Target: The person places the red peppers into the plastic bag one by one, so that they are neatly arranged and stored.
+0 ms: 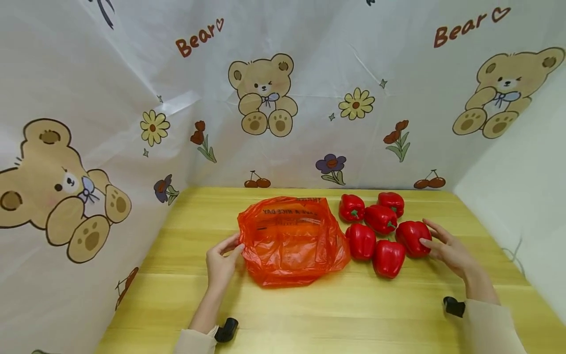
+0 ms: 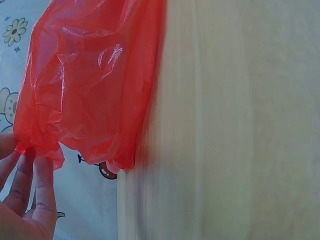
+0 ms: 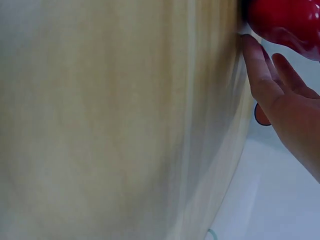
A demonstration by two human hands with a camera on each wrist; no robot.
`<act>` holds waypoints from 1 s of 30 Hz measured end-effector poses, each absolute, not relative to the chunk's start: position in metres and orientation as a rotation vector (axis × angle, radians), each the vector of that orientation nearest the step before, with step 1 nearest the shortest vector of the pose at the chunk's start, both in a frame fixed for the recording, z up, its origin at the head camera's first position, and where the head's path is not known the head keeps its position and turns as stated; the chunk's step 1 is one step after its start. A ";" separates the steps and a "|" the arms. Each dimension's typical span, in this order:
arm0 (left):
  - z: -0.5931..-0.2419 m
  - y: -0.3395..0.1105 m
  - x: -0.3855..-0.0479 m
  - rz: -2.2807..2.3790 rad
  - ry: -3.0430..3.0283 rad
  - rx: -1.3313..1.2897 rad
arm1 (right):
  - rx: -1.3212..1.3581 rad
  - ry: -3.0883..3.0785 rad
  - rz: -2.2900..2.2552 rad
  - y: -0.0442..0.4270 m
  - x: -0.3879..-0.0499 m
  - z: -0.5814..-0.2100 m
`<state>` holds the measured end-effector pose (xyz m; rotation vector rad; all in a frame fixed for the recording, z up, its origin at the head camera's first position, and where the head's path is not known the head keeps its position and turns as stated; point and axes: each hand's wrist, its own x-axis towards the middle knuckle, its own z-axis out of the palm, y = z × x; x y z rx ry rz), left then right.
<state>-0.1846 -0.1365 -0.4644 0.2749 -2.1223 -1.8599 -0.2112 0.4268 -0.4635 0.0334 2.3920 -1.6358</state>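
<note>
A crumpled, see-through red plastic bag [image 1: 287, 250] with dark reversed lettering lies on the table. My left hand [image 1: 223, 263] pinches its left edge between thumb and fingers. The left wrist view shows the fingertips on the gathered film of the bag [image 2: 95, 85]. To the right of the bag sits a cluster of several shiny red bell peppers. My right hand [image 1: 453, 250] is at the rightmost bell pepper [image 1: 413, 238], thumb at its front and fingers at its far side. In the right wrist view, fairly straight fingers lie close beside that pepper [image 3: 290, 22]; exact contact is unclear.
Other bell peppers stand close together, among them one in front [image 1: 389, 259] and one beside the bag [image 1: 360, 241]. The yellow wooden table [image 1: 283, 319] ends at a sheet printed with bears [image 1: 265, 96]. A white wall [image 1: 522, 187] borders the right side.
</note>
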 end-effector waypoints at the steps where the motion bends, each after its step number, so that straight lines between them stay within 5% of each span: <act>1: -0.464 -0.137 -0.185 -1.857 -2.122 0.264 | 0.031 2.387 -1.648 0.426 -0.210 -0.465; 30: -0.466 -0.135 -0.183 -1.815 -2.130 0.252 | 0.158 2.176 -2.000 0.427 -0.211 -0.477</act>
